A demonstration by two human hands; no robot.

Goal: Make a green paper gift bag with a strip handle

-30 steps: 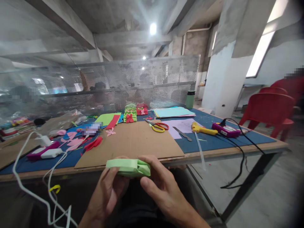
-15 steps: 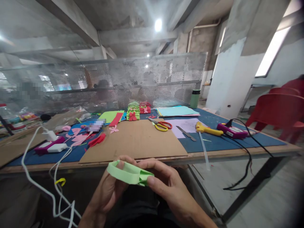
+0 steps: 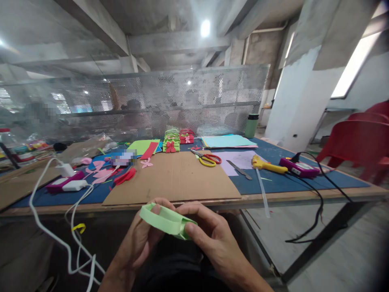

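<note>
A small light-green paper bag (image 3: 165,223), its strip handle looped toward the left, is held between my two hands in front of the table edge. My left hand (image 3: 146,235) grips it from the left, with a fingertip inside the handle loop. On the right end, the thumb of my right hand (image 3: 209,231) presses against the folded side while the fingers lie behind. Beyond my hands a brown cardboard sheet (image 3: 179,178) covers the table's front. Finished-looking green bags (image 3: 171,142) and a red bag (image 3: 186,137) with bows stand farther back.
Scissors (image 3: 207,158), a knife blade (image 3: 239,169) and a yellow glue gun (image 3: 269,165) lie to the right. Paper sheets (image 3: 229,141) and a green bottle (image 3: 251,125) are behind. Purple power strips (image 3: 299,167) trail cables. Red and pink paper pieces (image 3: 125,176) lie left.
The bag has tilted slightly, its right end folding in under my right thumb. Both hands keep their hold. The whole view has shifted a little.
</note>
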